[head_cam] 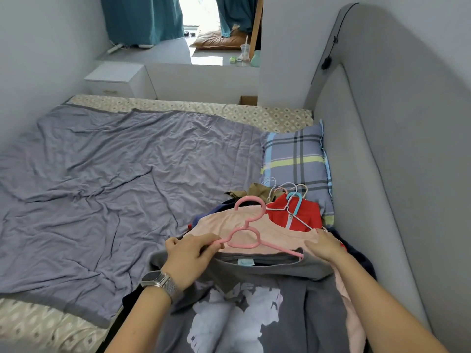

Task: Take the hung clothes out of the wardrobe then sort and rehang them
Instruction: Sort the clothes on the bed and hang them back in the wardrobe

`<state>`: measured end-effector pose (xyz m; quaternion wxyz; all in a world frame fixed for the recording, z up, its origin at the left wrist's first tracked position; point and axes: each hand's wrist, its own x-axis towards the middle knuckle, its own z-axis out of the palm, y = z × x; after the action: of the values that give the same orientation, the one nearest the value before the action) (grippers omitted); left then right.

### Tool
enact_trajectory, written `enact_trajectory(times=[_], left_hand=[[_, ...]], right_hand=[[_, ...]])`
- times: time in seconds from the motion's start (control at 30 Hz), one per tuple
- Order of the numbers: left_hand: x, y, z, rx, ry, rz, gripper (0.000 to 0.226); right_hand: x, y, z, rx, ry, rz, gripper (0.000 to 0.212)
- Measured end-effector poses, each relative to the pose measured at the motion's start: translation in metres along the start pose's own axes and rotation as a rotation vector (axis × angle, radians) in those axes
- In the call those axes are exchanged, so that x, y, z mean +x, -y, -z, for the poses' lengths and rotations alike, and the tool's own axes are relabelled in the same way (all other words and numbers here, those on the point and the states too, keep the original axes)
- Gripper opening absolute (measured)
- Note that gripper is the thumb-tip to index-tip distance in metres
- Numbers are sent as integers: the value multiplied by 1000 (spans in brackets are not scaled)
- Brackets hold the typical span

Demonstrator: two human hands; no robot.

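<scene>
Grey T-shirt point(254, 301) with a pale print lies closest, spread face-up on top of the clothes pile point(280, 217) at the near right corner of the bed point(102, 174). Its collar points away from the person, toward the plaid pillow point(295, 154).

At that collar sits a pink hanger point(244, 235), its long axis running left to right across the shirt. Its hook arches beyond the collar, over a peach garment point(229, 220) just behind the shirt. The hanger's right arm disappears under the neckline, while its left arm lies outside the fabric.

The left hand point(188, 258) is at the shirt's left shoulder, fingers curled and pinching the hanger's left arm. The right hand point(323, 244) rests at the right shoulder, fingers bent down onto the cloth — whether they pinch it I cannot tell.

Both hands are about equally near, one at each end of the hanger. Judging by this, the hanger is being worked through the neckline — in or out is unclear. Beyond the peach garment lie a red garment point(295, 212) and more hangers point(290, 192).
</scene>
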<state>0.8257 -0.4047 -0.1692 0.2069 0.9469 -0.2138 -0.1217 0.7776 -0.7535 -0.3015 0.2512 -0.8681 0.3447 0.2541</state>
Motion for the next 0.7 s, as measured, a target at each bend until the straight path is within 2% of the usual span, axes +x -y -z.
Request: enact_trajectory(times=[0.1, 0.2, 0.27, 0.37, 0.5, 0.63, 0.67, 0.7], left_hand=[[-2, 1, 0, -16, 16, -9, 32], [-2, 3, -2, -34, 35, -60, 45], [-1, 4, -5, -46, 84, -94, 44], [-2, 4, -6, -102, 107, -119, 42], [2, 7, -6, -107, 21, -130, 57], [8, 15, -1, -197, -186, -240, 29], [8, 15, 3, -208, -216, -242, 26], [9, 14, 7, -204, -231, -261, 26]], right_hand=[[11, 2, -16, 60, -31, -18, 63], [-4, 17, -18, 156, -69, 36, 51], [-15, 23, -12, 218, -134, 100, 39], [-34, 29, -2, 280, -211, 175, 52], [-77, 36, 10, 387, -272, 282, 59], [-113, 31, 23, 579, -156, 310, 67], [-119, 31, 24, 611, -100, 318, 68], [-125, 31, 25, 631, -44, 328, 78]])
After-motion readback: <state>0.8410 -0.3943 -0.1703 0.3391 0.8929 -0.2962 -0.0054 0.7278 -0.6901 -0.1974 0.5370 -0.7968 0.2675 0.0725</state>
